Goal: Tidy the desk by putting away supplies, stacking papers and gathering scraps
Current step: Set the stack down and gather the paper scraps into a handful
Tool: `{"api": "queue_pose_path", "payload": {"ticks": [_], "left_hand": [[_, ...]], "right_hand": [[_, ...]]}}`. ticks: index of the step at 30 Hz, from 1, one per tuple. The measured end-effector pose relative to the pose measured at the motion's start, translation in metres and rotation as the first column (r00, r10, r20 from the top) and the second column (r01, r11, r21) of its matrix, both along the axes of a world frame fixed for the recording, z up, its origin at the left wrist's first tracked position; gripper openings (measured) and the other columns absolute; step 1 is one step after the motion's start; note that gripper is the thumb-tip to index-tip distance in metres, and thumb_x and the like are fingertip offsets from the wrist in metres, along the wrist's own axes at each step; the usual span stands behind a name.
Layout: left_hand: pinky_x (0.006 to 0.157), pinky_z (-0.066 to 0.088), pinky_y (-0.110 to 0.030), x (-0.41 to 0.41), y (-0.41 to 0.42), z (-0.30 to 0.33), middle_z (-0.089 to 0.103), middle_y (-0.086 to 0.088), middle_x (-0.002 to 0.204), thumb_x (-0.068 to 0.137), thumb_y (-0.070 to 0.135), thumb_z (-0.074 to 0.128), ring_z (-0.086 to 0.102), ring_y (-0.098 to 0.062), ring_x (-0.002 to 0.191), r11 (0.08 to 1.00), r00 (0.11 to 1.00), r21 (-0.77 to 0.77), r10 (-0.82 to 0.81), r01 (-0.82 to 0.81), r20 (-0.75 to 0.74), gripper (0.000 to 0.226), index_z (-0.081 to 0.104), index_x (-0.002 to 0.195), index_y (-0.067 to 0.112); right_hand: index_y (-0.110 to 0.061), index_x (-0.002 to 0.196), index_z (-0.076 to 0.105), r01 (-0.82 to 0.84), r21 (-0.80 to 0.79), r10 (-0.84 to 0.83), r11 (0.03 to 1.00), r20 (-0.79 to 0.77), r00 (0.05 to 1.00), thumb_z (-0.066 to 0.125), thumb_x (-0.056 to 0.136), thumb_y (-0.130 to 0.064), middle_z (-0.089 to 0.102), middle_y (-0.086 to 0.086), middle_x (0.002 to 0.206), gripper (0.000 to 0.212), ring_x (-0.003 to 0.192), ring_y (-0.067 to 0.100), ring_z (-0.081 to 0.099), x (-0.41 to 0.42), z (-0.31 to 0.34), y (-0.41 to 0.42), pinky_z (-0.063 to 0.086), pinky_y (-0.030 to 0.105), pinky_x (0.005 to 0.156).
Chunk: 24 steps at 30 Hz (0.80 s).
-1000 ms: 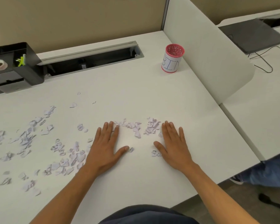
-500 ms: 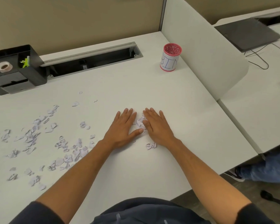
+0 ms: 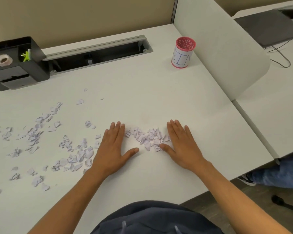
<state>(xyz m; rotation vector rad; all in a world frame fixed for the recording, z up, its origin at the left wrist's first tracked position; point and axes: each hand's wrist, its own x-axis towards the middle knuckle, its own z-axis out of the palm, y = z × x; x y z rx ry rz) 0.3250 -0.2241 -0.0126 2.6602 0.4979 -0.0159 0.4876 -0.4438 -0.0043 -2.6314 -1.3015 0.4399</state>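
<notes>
Far out past my left hand, at the back corner of the desk [image 3: 142, 92], I see a black organiser [image 3: 29, 71] holding a tape roll [image 3: 3, 60] and a green clip [image 3: 26, 55]. Nearer, a wide scatter of torn paper scraps [image 3: 41, 146] spreads out to the left of that hand, with some pieces lying right against its outer edge and wrist. My left hand [image 3: 112, 149] lies flat, palm down on the desk, fingers straight and together, thumb stretched out toward the right; it grips nothing. Between the two hands sits a small heap of scraps [image 3: 148, 137], touching the left hand's forefinger on one side and the right hand's thumb and forefinger on the other. My right hand [image 3: 181, 146] is likewise flat and spread, palm down, thumb tip resting on the near edge of the heap, holding nothing. Well beyond the right hand, toward the back, a pink cup [image 3: 183, 53] stands upright with "BIN" written on its white label. Just right of it rises a white divider panel [image 3: 227, 53], and beyond that, on the neighbouring desk, lies a closed dark laptop [image 3: 269, 27].
</notes>
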Motion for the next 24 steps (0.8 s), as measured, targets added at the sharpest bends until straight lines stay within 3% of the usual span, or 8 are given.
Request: {"api": "queue_pose_path", "payload": {"ticks": [3,6,10,12,14,17,20,24], "left_hand": [[0.120,-0.013,-0.035,-0.011,-0.016,-0.007,-0.017,0.001,0.162,0.086,0.079,0.018,-0.023,-0.013,0.147,0.998,0.994,0.061,-0.026,0.032,-0.103,0.097,-0.011,0.154,0.016],[0.119,-0.015,-0.037,-0.006,-0.024,-0.010,-0.020,-0.001,0.161,0.089,0.076,0.016,-0.025,-0.014,0.146,0.995,0.994,0.084,-0.041,0.050,-0.105,0.093,-0.015,0.152,0.015],[0.122,-0.003,-0.039,0.011,-0.024,-0.005,-0.020,0.000,0.160,0.091,0.073,0.020,-0.019,-0.012,0.148,0.990,0.987,-0.007,-0.144,0.144,-0.070,0.091,-0.012,0.153,0.014],[0.122,0.010,-0.038,0.019,-0.017,0.005,-0.013,-0.001,0.161,0.088,0.073,0.033,-0.001,-0.018,0.151,0.986,0.985,-0.023,-0.164,0.163,-0.047,0.095,-0.005,0.155,0.016],[0.116,0.023,-0.039,0.030,-0.008,0.016,-0.004,-0.003,0.163,0.080,0.072,0.053,0.019,-0.025,0.147,0.989,0.986,0.013,-0.146,0.147,-0.079,0.103,0.004,0.156,0.022],[0.113,0.028,-0.039,0.050,-0.004,0.031,0.006,0.002,0.164,0.070,0.066,0.071,0.019,-0.026,0.141,0.990,0.963,0.011,-0.136,0.143,-0.234,0.111,0.009,0.155,0.031],[0.106,0.036,-0.041,0.063,-0.014,0.039,0.022,0.003,0.158,0.073,0.050,0.077,0.023,-0.027,0.136,0.984,0.947,-0.032,-0.177,0.175,-0.269,0.095,0.024,0.150,0.034],[0.102,0.037,-0.036,0.066,-0.015,0.041,0.041,0.002,0.146,0.080,0.033,0.076,0.035,-0.027,0.127,0.987,0.961,-0.062,-0.157,0.146,-0.229,0.063,0.050,0.137,0.027]], "right_hand": [[-0.007,0.154,-0.001,0.037,-0.091,-0.034,0.995,0.038,0.999,-0.007,0.085,-0.077,-0.006,0.007,0.163,0.098,0.149,0.019,-0.015,-0.024,-0.011,-0.004,-0.010,0.046,0.120],[-0.005,0.154,0.002,0.062,-0.103,-0.055,0.993,0.064,0.996,-0.007,0.086,-0.076,-0.005,0.009,0.163,0.099,0.150,0.022,-0.011,-0.032,-0.015,0.007,-0.007,0.052,0.117],[-0.010,0.154,-0.005,0.020,-0.030,-0.020,0.999,0.025,0.999,-0.002,0.084,-0.078,-0.010,0.005,0.163,0.098,0.148,0.018,-0.018,-0.030,-0.011,0.026,-0.007,0.049,0.120],[-0.017,0.155,-0.005,0.022,-0.005,-0.022,1.000,-0.004,1.000,0.014,0.083,-0.081,-0.009,0.002,0.164,0.098,0.150,0.020,-0.010,-0.024,0.000,0.029,0.002,0.044,0.122],[-0.027,0.156,0.000,0.026,-0.029,-0.026,0.999,-0.015,1.000,0.034,0.081,-0.080,-0.001,0.001,0.164,0.098,0.147,0.026,0.010,-0.016,0.013,0.032,0.018,0.040,0.117],[-0.033,0.155,0.005,-0.009,-0.110,0.001,0.994,-0.073,0.997,0.061,0.078,-0.067,0.012,0.000,0.161,0.100,0.134,0.028,0.025,-0.011,0.027,0.041,0.033,0.037,0.106],[-0.033,0.151,0.021,0.011,-0.116,-0.027,0.993,-0.141,0.990,0.073,0.078,-0.051,0.024,0.001,0.150,0.092,0.127,0.028,0.028,-0.012,0.033,0.054,0.044,0.037,0.094],[-0.028,0.137,0.045,0.061,-0.050,-0.070,0.997,-0.197,0.978,0.071,0.086,-0.033,0.037,0.002,0.134,0.058,0.118,0.026,0.035,-0.018,0.032,0.060,0.047,0.036,0.085]]}}
